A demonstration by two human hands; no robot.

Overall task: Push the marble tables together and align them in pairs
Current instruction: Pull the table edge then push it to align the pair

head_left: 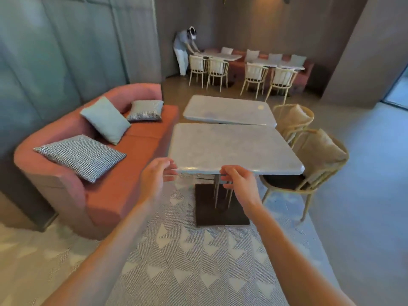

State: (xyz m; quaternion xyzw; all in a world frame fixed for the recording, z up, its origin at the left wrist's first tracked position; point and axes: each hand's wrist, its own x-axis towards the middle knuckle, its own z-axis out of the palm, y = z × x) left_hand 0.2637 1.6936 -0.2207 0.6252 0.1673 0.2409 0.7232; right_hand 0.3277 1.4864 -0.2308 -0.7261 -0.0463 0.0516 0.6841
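Marble near table [229, 146] is approached at its front edge by both hands: left hand [154, 177] and right hand [237, 181] are held loosely curled, gripping nothing. Patterned rug [176, 250] lies beneath. Far table [227, 110] is set just beyond, skewed, between orange sofa [123, 151] and wooden chairs [309, 155].

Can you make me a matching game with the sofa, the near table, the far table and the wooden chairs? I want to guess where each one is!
Things:
1. sofa
2. near marble table
3. far marble table
4. wooden chairs

Places:
A. on the right of the tables
B. on the left of the tables
C. right at both hands, left hand and right hand
D. behind the other table, set askew

Pairs: 1-B, 2-C, 3-D, 4-A
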